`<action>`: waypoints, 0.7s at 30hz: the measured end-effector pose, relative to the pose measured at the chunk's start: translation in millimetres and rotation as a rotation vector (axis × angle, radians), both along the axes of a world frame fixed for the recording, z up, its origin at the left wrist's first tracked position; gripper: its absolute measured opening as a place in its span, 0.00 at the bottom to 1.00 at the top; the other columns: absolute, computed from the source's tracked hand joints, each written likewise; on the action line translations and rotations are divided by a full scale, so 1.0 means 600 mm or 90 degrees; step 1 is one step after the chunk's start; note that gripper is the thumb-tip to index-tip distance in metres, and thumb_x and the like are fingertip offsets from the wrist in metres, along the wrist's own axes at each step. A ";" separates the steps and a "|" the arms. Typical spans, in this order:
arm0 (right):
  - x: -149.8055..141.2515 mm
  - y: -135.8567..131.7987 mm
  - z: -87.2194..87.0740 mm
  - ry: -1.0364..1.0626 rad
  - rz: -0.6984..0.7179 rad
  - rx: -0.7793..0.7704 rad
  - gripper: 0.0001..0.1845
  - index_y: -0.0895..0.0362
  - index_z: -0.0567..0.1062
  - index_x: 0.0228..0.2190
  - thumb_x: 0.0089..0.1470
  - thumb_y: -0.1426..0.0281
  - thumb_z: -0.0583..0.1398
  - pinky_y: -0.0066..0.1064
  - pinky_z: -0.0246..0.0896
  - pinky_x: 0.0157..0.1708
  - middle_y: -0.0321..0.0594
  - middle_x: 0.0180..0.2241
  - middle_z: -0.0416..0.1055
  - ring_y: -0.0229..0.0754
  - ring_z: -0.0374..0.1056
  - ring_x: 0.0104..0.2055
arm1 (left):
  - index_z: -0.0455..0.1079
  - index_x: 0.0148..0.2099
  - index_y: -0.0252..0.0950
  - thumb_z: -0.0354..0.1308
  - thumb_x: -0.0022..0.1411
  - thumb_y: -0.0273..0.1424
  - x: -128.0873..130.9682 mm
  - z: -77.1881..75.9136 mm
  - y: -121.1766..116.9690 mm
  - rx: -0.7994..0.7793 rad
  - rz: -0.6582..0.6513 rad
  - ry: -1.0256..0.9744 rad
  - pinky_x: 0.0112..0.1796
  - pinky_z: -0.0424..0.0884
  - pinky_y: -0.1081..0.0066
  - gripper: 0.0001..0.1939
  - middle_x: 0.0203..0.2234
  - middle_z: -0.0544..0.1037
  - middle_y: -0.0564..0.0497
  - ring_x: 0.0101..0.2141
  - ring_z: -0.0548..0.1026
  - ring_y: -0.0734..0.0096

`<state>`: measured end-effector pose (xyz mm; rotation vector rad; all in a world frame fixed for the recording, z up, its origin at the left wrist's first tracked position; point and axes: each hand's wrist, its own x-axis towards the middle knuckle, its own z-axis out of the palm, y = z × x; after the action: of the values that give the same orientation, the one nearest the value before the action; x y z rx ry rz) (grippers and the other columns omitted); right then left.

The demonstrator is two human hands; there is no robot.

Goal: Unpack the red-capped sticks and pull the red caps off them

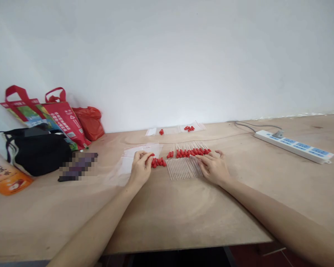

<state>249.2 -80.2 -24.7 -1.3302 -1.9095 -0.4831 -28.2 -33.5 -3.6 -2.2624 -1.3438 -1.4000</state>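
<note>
My left hand [140,167] rests on the wooden table [167,215], its fingers pinched on a small red rubber cap at the edge of a loose cluster of red caps [159,162]. Clear plastic bags [133,157] lie just beside and behind that hand. My right hand [213,167] lies curled on the right end of a row of clear glass tubes [183,167], fingertips pinching one tube. Behind the row stands a line of tubes fitted with red caps [192,151].
More bags with red caps [189,128] lie near the wall. A white power strip [293,145] with cable sits at the right. At the left are a black bag [36,152], red shopping bags [64,118], an orange bottle [5,174] and a blurred dark item [78,167].
</note>
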 end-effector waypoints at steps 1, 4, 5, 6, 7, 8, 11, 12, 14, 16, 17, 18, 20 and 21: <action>-0.003 0.001 0.000 0.007 -0.007 -0.004 0.12 0.55 0.74 0.32 0.52 0.72 0.51 0.39 0.37 0.47 0.36 0.26 0.74 0.38 0.63 0.31 | 0.71 0.38 0.34 0.49 0.56 0.29 -0.005 0.000 0.010 -0.027 0.039 -0.018 0.35 0.70 0.68 0.11 0.33 0.67 0.47 0.32 0.71 0.70; -0.008 0.003 -0.003 0.011 -0.022 -0.001 0.10 0.55 0.74 0.27 0.51 0.72 0.52 0.39 0.37 0.46 0.35 0.24 0.74 0.37 0.63 0.29 | 0.70 0.41 0.32 0.51 0.52 0.29 -0.020 -0.001 0.038 -0.125 0.104 -0.083 0.32 0.71 0.69 0.14 0.32 0.68 0.47 0.28 0.71 0.72; -0.009 0.004 -0.004 0.004 -0.023 0.004 0.10 0.54 0.74 0.26 0.50 0.72 0.52 0.39 0.37 0.46 0.34 0.24 0.74 0.37 0.63 0.29 | 0.70 0.42 0.32 0.51 0.52 0.29 -0.024 -0.002 0.045 -0.152 0.108 -0.099 0.32 0.71 0.70 0.15 0.32 0.69 0.47 0.27 0.71 0.72; -0.010 0.005 -0.005 -0.005 -0.024 0.010 0.10 0.54 0.74 0.25 0.50 0.72 0.52 0.39 0.37 0.46 0.34 0.23 0.74 0.37 0.62 0.29 | 0.69 0.42 0.32 0.51 0.51 0.30 -0.026 -0.003 0.050 -0.173 0.108 -0.106 0.32 0.71 0.70 0.15 0.31 0.70 0.48 0.27 0.71 0.72; -0.012 0.006 -0.007 -0.016 -0.023 0.014 0.11 0.54 0.74 0.25 0.50 0.72 0.53 0.39 0.37 0.46 0.34 0.23 0.74 0.37 0.62 0.30 | 0.69 0.42 0.32 0.52 0.51 0.32 -0.027 -0.003 0.053 -0.187 0.108 -0.106 0.32 0.70 0.70 0.16 0.31 0.71 0.48 0.28 0.72 0.71; -0.013 0.007 -0.008 -0.026 -0.021 0.017 0.11 0.53 0.74 0.24 0.50 0.72 0.53 0.39 0.37 0.46 0.34 0.24 0.74 0.37 0.62 0.30 | 0.69 0.42 0.32 0.52 0.51 0.33 -0.026 -0.003 0.055 -0.196 0.111 -0.099 0.32 0.70 0.70 0.16 0.31 0.72 0.48 0.30 0.72 0.70; -0.018 0.007 -0.009 -0.055 -0.014 0.004 0.11 0.53 0.75 0.25 0.50 0.71 0.53 0.40 0.37 0.46 0.35 0.25 0.73 0.37 0.61 0.31 | 0.69 0.41 0.34 0.53 0.50 0.35 -0.021 -0.003 0.054 -0.219 0.125 -0.059 0.32 0.69 0.70 0.15 0.30 0.75 0.49 0.32 0.73 0.67; -0.020 0.007 -0.008 -0.062 -0.012 -0.007 0.11 0.53 0.75 0.25 0.51 0.70 0.53 0.40 0.36 0.46 0.35 0.26 0.74 0.38 0.61 0.31 | 0.69 0.40 0.34 0.53 0.50 0.35 -0.020 -0.002 0.052 -0.229 0.126 -0.045 0.33 0.68 0.69 0.15 0.30 0.76 0.49 0.32 0.73 0.66; -0.021 0.004 -0.006 -0.075 -0.008 -0.032 0.11 0.53 0.75 0.28 0.51 0.68 0.53 0.41 0.36 0.46 0.36 0.27 0.74 0.38 0.61 0.32 | 0.70 0.38 0.35 0.53 0.51 0.36 -0.019 0.000 0.049 -0.248 0.124 -0.027 0.33 0.68 0.69 0.14 0.29 0.77 0.50 0.33 0.73 0.66; -0.021 0.001 -0.003 -0.086 -0.003 -0.057 0.12 0.52 0.76 0.30 0.52 0.64 0.53 0.41 0.35 0.46 0.37 0.29 0.73 0.39 0.61 0.34 | 0.71 0.37 0.36 0.52 0.52 0.37 -0.020 0.002 0.047 -0.260 0.124 -0.024 0.32 0.68 0.69 0.13 0.29 0.77 0.50 0.33 0.73 0.65; -0.021 -0.001 -0.002 -0.093 -0.001 -0.068 0.13 0.52 0.76 0.31 0.52 0.62 0.53 0.42 0.35 0.46 0.38 0.29 0.73 0.40 0.61 0.34 | 0.71 0.36 0.36 0.52 0.52 0.38 -0.021 0.003 0.047 -0.262 0.124 -0.027 0.32 0.67 0.69 0.13 0.30 0.77 0.50 0.33 0.73 0.65; -0.021 -0.003 -0.001 -0.099 0.000 -0.079 0.14 0.52 0.76 0.32 0.53 0.61 0.52 0.42 0.35 0.46 0.39 0.30 0.73 0.40 0.60 0.35 | 0.71 0.36 0.37 0.51 0.53 0.38 -0.022 0.003 0.046 -0.257 0.125 -0.030 0.32 0.67 0.69 0.13 0.30 0.77 0.49 0.33 0.73 0.65; -0.021 -0.005 0.001 -0.109 0.000 -0.102 0.17 0.52 0.76 0.32 0.53 0.57 0.51 0.42 0.36 0.46 0.39 0.30 0.72 0.41 0.60 0.36 | 0.71 0.36 0.36 0.49 0.55 0.38 -0.023 0.005 0.044 -0.222 0.128 -0.030 0.35 0.67 0.68 0.13 0.31 0.77 0.49 0.35 0.73 0.64; -0.021 -0.006 0.002 -0.112 0.000 -0.112 0.19 0.52 0.76 0.32 0.52 0.55 0.51 0.42 0.36 0.46 0.39 0.31 0.72 0.42 0.60 0.36 | 0.71 0.35 0.36 0.49 0.55 0.37 -0.022 0.006 0.043 -0.193 0.131 -0.023 0.38 0.66 0.67 0.13 0.32 0.77 0.49 0.36 0.72 0.64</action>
<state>236.7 -83.8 -23.8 -1.4395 -2.1380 -0.4538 -41.6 -7.8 -0.1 -2.1970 -1.8528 -1.2453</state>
